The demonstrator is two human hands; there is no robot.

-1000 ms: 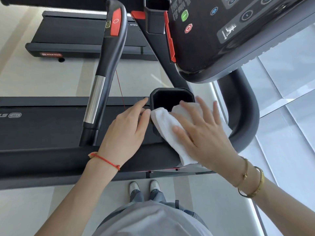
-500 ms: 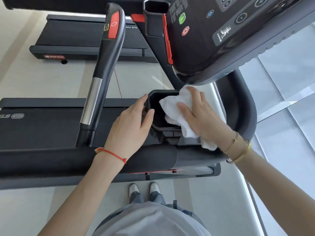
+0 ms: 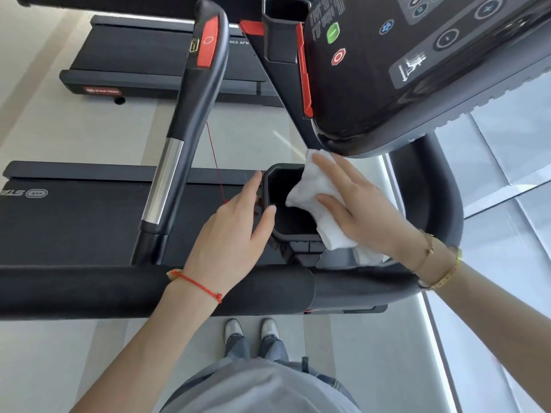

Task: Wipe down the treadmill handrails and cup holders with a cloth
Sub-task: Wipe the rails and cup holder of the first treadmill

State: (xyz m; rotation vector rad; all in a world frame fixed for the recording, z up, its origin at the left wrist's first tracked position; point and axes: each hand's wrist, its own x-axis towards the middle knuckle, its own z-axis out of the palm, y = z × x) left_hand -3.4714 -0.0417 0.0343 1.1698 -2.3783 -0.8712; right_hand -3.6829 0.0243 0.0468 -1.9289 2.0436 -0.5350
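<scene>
White cloth (image 3: 320, 201) lies draped over the right rim of the black cup holder (image 3: 283, 217), part of it hanging into the opening and part trailing down the outer wall toward the front handrail (image 3: 119, 290).

Head view:

- Right hand (image 3: 363, 210): fingers straight and spread, pressing the cloth flat against the right edge of the cup holder. Nothing is grasped. Two gold bracelets (image 3: 438, 263) sit on the wrist.
- Left hand (image 3: 229, 231): rests on the left rim of the cup holder, thumb hooked over the near-left edge, fingers laid along the outer wall. Whether the fingers curl fully around the wall cannot be told. A red cord (image 3: 198, 284) circles the wrist.
- Front handrail: a padded black bar just below the cup holder; both forearms cross above it.
- Side grip (image 3: 182, 138): black with a chrome section and a red button, left of the cup holder.
- Console (image 3: 417, 70): above and right of the cup holder, its lower edge just over the top of the cloth.
</scene>
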